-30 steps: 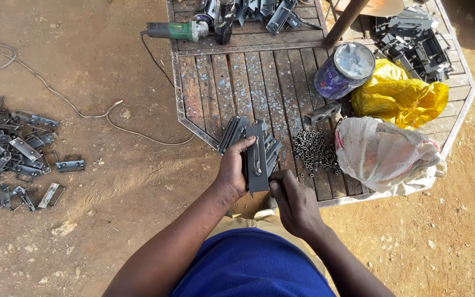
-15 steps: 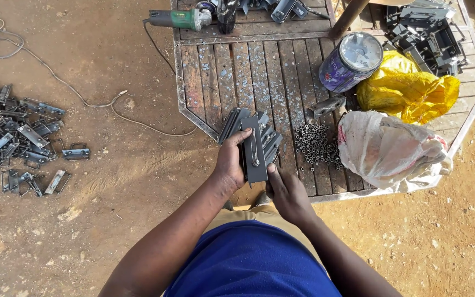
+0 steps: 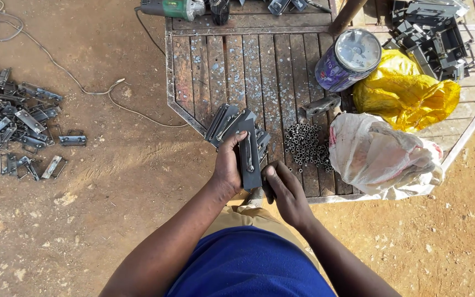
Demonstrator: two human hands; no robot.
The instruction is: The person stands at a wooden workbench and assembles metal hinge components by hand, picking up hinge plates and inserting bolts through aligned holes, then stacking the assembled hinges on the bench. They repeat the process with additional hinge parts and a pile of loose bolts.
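Note:
My left hand (image 3: 229, 168) grips a flat dark metal plate (image 3: 249, 154) with a small rod or fitting down its middle, held upright over the near edge of a wooden pallet table (image 3: 237, 66). My right hand (image 3: 284, 190) pinches the plate's lower right corner with thumb and fingers. Just behind the plate lies a small stack of similar dark plates (image 3: 226, 122) on the table. A cluster of short metal tubes (image 3: 305, 144) lies to the right of the plate.
On the table sit a paint tin (image 3: 350, 59), a yellow bag (image 3: 405, 91), a white plastic bag (image 3: 377, 157), black metal parts (image 3: 435, 33) and a green angle grinder (image 3: 171, 7). A pile of metal brackets (image 3: 15, 118) and a cable (image 3: 72, 77) lie on the dirt.
Both hands have kept hold of the plate. The view has shifted so the table and hands sit slightly lower and further left in frame.

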